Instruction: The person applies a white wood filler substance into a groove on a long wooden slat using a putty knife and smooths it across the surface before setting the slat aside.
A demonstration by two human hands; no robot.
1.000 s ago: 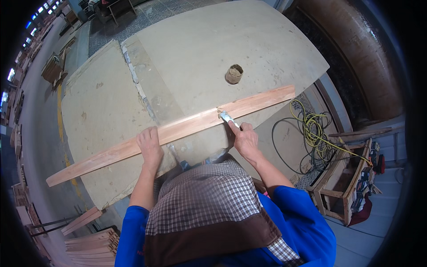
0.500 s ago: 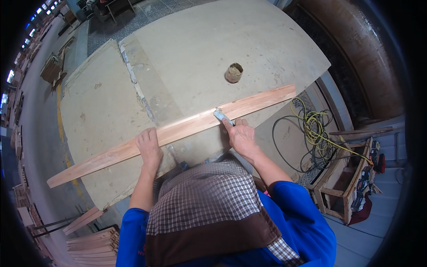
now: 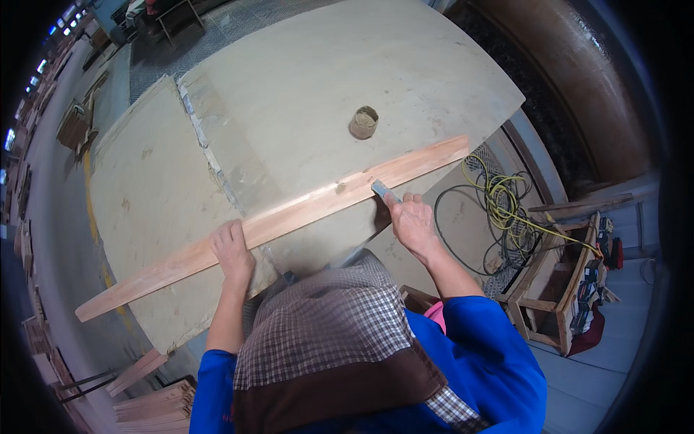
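A long, pale reddish wooden board (image 3: 289, 219) lies slantwise across the table, its left end jutting past the table's edge. My left hand (image 3: 233, 249) grips the board left of its middle, fingers over the top face and thumb side hidden. In my right hand (image 3: 415, 223) is a putty knife (image 3: 383, 190) with a flat bluish-grey blade, its tip at the board's near edge. A tan patch of filler (image 3: 340, 188) shows on the wood left of the blade. Beyond the board stands a small, round, putty-smeared tub (image 3: 363, 122).
The worn beige tabletop (image 3: 303, 94) has a ragged seam on its left. Yellow and black cables (image 3: 504, 210) lie coiled on the right. Beside them is a wooden rack (image 3: 542, 296) with tools. Stacked wood strips (image 3: 155, 409) sit at lower left.
My right hand has moved the putty knife rightward along the board. The tan filler patch is now uncovered. My left hand still holds the board.
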